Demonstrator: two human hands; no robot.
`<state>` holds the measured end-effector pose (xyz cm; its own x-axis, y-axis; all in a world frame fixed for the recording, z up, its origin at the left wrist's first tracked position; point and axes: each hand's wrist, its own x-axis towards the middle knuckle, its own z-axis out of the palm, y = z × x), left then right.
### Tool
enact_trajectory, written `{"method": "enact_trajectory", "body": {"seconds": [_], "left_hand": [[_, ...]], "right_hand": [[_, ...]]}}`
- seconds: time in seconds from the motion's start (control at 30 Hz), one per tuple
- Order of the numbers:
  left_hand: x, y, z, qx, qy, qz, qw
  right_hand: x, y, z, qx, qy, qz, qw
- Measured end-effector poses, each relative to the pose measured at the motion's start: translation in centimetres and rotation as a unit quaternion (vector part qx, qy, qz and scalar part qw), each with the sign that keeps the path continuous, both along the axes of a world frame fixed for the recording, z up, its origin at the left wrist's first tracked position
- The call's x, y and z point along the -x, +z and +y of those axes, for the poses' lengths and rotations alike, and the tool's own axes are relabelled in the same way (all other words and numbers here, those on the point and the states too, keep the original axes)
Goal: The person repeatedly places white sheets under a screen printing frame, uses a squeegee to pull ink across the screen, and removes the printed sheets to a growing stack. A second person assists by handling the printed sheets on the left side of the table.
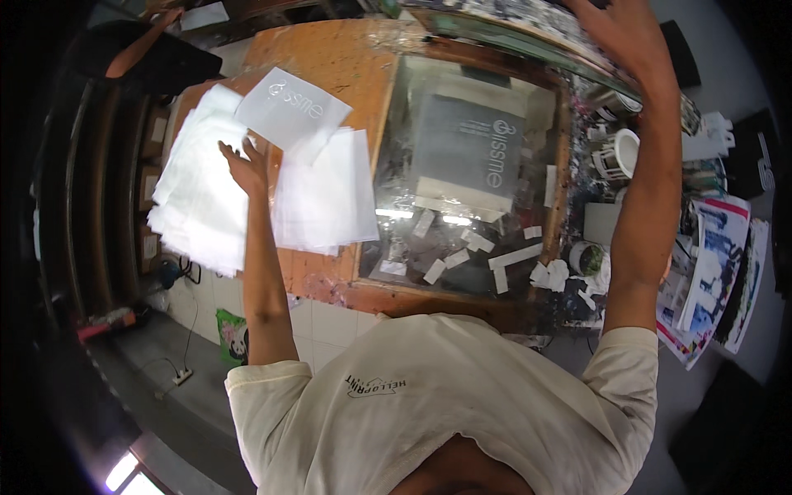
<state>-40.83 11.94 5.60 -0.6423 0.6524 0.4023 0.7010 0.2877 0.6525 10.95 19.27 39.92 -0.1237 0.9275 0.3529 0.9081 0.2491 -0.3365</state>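
Note:
My left hand (246, 167) is held over a thick stack of white translucent sheets (198, 181), fingers apart and nothing in them. Just beyond its fingertips a single sheet with a white print (293, 107) lies tilted across this stack and a second, smaller stack (326, 198). At the far right my right hand (617, 33) is on the edge of a raised, paint-stained screen frame (528, 41); the top of the picture cuts off part of its fingers. On the glass work surface (404, 247) lies a grey translucent sheet with white lettering (470, 136).
Tape pieces (454, 257) are stuck on the near part of the glass. Paint tubs (617, 153), a tin (587, 258) and crumpled tissue (551, 275) crowd the right side. Dark shelves (99, 198) stand left. Another person's arm (140, 51) shows at the far left.

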Motion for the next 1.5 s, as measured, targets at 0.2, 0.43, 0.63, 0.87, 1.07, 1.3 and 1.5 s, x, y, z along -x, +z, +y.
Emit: {"method": "enact_trajectory", "body": {"seconds": [0.2,0.43,0.63,0.87,1.07,1.3,1.5], "left_hand": [[-18.2,-4.6,-16.4,0.263,-0.294,0.229,0.89],[-35.7,-6.4,-7.3,0.187,-0.389,0.172,0.886],[-45.2,-5.9,-5.5,0.169,-0.462,0.131,0.86],[-43.2,-5.0,-7.6,0.159,-0.43,0.07,0.886],[-41.2,-5.6,-11.3,0.203,-0.415,0.153,0.874],[-41.2,-5.8,-12.5,0.186,-0.427,0.133,0.875],[-40.0,-0.2,-11.8,0.127,-0.448,-0.03,0.884]], "right_hand": [[0.1,-0.8,-0.7,-0.028,0.01,-0.006,1.0],[-0.7,-1.6,0.0,-0.028,0.04,-0.063,0.997],[-1.8,-0.7,0.1,0.001,0.029,-0.003,1.0],[-2.9,-1.0,-1.1,-0.087,0.047,0.058,0.993],[-2.0,-1.0,-2.3,-0.113,0.01,0.073,0.991],[-2.3,0.1,-0.5,0.084,0.052,0.013,0.995],[-2.8,-2.8,-4.0,-0.046,0.099,0.047,0.993]]}}
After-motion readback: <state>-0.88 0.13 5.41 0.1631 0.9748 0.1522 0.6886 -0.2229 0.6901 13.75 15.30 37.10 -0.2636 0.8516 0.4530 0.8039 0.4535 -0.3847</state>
